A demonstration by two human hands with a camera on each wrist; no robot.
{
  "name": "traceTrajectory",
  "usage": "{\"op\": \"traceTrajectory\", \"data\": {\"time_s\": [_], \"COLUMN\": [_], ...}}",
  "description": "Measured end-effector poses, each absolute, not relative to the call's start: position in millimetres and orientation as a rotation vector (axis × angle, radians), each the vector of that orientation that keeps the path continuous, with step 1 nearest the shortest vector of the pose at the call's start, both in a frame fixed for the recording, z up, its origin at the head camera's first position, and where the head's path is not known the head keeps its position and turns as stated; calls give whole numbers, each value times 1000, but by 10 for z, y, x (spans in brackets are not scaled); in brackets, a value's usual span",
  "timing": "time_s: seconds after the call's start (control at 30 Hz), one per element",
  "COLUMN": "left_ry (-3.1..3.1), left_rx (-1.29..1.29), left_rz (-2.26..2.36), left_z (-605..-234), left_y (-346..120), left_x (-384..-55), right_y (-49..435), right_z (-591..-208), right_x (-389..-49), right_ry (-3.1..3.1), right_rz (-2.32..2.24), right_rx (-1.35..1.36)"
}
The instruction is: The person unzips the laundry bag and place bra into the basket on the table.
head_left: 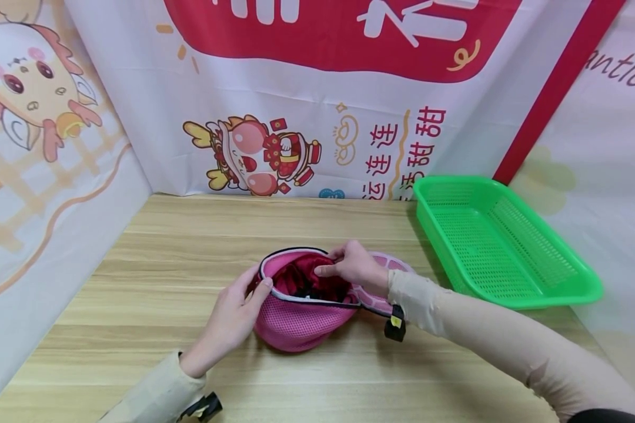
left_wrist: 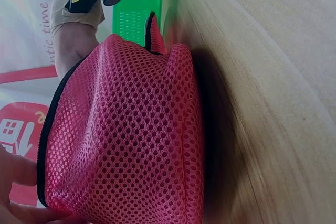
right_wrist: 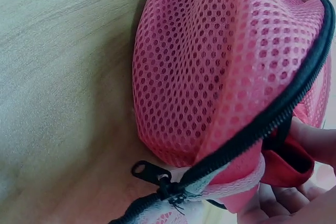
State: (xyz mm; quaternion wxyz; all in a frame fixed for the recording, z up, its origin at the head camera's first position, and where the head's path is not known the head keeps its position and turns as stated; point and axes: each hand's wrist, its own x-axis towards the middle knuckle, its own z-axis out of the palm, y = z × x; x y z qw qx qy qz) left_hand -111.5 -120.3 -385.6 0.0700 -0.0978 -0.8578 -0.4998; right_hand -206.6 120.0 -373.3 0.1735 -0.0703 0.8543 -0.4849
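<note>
A pink mesh laundry bag (head_left: 301,320) with a black zipper stands unzipped on the table. Dark red satiny fabric (head_left: 291,276) with some black in it lies inside. At the bag's left rim, my left hand (head_left: 236,308) grips the edge, its thumb on the near side. My right hand (head_left: 357,267) reaches into the opening from the right and pinches a fold of the red fabric (right_wrist: 286,169), seen close up in the right wrist view. The lid (head_left: 386,264) is folded back to the right, partly under my right wrist. A zipper pull (right_wrist: 149,172) hangs at the hinge end.
A green plastic basket (head_left: 550,249) with perforated walls stands at the back right of the wooden table (head_left: 153,282). Printed cloth sheets (head_left: 317,76) hang behind the table and along both sides. A small black wrist device (head_left: 395,323) is strapped to the right sleeve.
</note>
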Motion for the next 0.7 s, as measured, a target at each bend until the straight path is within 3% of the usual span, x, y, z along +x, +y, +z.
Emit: {"op": "traceTrajectory", "data": {"time_s": [0.33,0.7], "left_ry": [-2565,-2579], "left_rx": [-304,-294], "left_rz": [-1538,-1531], "left_z": [-3845,-3843], "left_y": [-1217,-1215], "left_x": [-1106,-1117], "right_y": [1205,1196], "right_z": [-3686,-3692], "right_x": [-2050,-2070], "right_ry": [2426,2594], "right_rz": [-1455,-1050], "right_rx": [-204,-562]}}
